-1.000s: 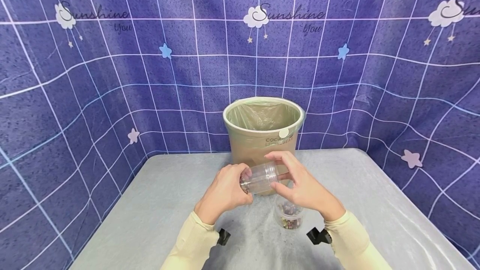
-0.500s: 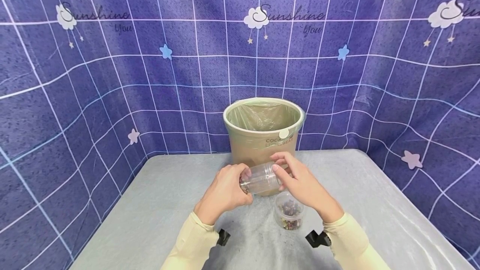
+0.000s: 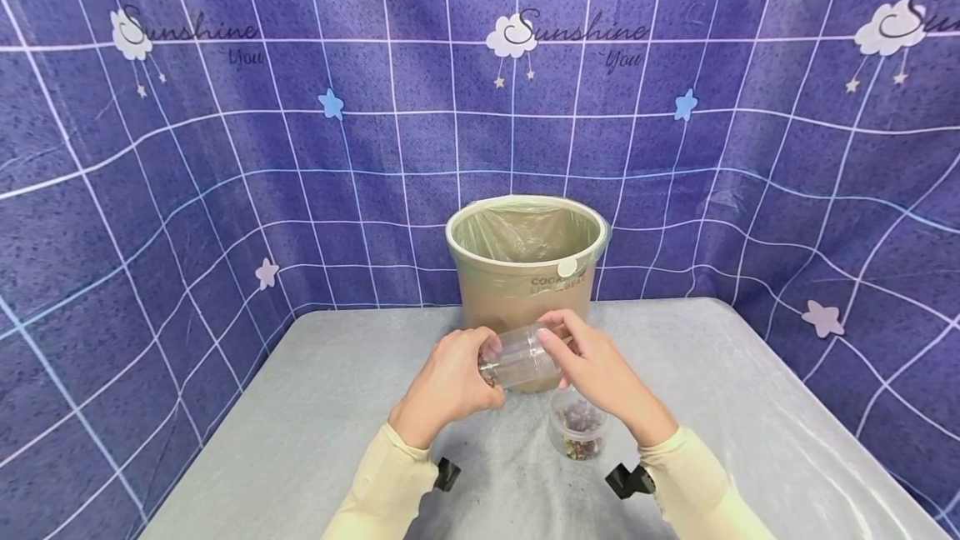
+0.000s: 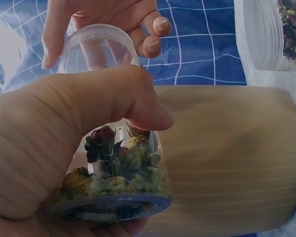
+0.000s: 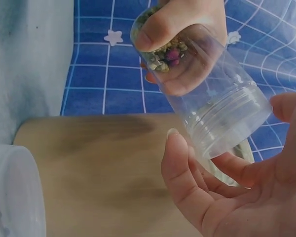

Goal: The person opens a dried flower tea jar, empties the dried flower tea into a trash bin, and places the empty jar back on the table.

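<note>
Around the base of a clear plastic jar (image 3: 516, 358) of dried flowers curls my left hand (image 3: 452, 377), its thumb across the side. The jar is tilted nearly on its side, held up in front of the bin. Rosebuds and yellowish blossoms (image 4: 113, 173) gather at its base end. My right hand (image 3: 600, 365) cups the other end, fingers bent around the translucent lid (image 5: 244, 121); its thumb meets the lid's edge in the right wrist view. Below the right hand stands a second clear jar (image 3: 577, 423) with dried flowers.
A beige bin (image 3: 528, 298) with a thin plastic liner stands behind the hands, at the back of the grey table (image 3: 337, 407). A blue-purple gridded curtain (image 3: 375, 148) encloses the back and both sides.
My right hand has turned at the lid end, its fingers moving from a wide spread to closer round it. My left hand and its jar stay in place, as does the second jar.
</note>
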Action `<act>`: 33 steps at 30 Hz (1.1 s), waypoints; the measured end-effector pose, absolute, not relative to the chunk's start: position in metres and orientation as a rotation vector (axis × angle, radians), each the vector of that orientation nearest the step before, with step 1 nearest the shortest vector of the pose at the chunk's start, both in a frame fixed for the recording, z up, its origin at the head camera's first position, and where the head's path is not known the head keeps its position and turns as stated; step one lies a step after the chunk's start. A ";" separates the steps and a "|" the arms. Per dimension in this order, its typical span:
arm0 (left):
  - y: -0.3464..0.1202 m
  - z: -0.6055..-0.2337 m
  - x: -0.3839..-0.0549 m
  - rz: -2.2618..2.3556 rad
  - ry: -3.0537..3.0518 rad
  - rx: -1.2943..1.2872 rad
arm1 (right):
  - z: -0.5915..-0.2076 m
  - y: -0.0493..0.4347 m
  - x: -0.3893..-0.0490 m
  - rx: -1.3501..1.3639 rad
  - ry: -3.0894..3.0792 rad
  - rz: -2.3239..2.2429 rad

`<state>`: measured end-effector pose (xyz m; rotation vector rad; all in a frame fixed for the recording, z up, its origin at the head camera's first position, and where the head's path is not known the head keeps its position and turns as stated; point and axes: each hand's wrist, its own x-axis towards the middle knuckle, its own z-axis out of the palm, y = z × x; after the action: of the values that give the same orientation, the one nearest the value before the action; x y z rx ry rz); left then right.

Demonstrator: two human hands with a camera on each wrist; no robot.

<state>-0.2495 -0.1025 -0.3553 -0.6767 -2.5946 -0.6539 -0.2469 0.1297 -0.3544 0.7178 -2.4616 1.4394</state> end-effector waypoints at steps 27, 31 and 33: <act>-0.103 -0.364 -0.258 -0.669 -2.623 -0.667 | -0.363 0.127 -0.254 0.654 -2.504 1.362; -0.103 -0.364 -0.258 -0.669 -2.620 -0.669 | -0.363 0.128 -0.254 0.666 -2.504 1.373; -0.103 -0.364 -0.258 -0.667 -2.617 -0.671 | -0.364 0.128 -0.254 0.679 -2.496 1.390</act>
<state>-0.2581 -0.1030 -0.3643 -0.6711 -2.6173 -0.6670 -0.2545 0.1276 -0.3638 0.6794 -2.4960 1.3900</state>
